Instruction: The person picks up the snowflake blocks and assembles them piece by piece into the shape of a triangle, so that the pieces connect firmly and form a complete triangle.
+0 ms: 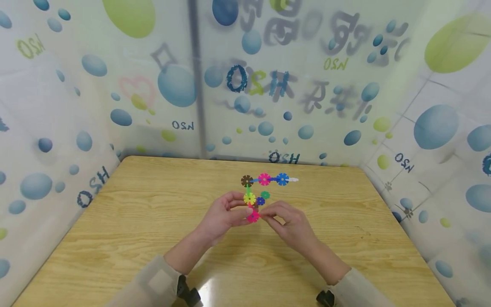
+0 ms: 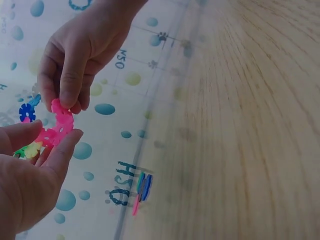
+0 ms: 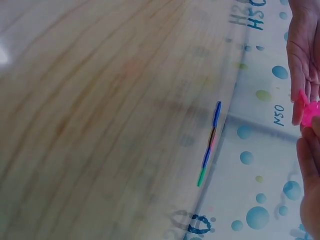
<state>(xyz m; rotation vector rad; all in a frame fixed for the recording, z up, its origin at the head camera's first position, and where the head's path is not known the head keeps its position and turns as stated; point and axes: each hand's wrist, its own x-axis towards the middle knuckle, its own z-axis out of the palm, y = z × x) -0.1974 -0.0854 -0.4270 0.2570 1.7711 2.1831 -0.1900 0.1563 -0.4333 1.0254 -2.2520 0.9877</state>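
Observation:
My left hand (image 1: 221, 216) holds a chain of interlocking snowflake discs by its pink discs (image 1: 253, 217). From there the chain runs through a yellow disc (image 1: 249, 198) and a green disc (image 1: 248, 189) to a brown disc (image 1: 247, 181), then turns right through pink and blue discs to a white disc (image 1: 293, 180). With thumb and fingers, my right hand (image 1: 294, 222) pinches a pink disc (image 2: 61, 107) at the chain's near end. In the left wrist view that disc touches the pink disc beside the left fingers. The exact joint between them is hard to make out.
A few loose discs (image 3: 207, 155), blue, green, brown and pink, lie flat on the wooden table (image 1: 153, 200) just beyond the hands. Patterned curtains (image 1: 176, 140) rise along the table's back and sides.

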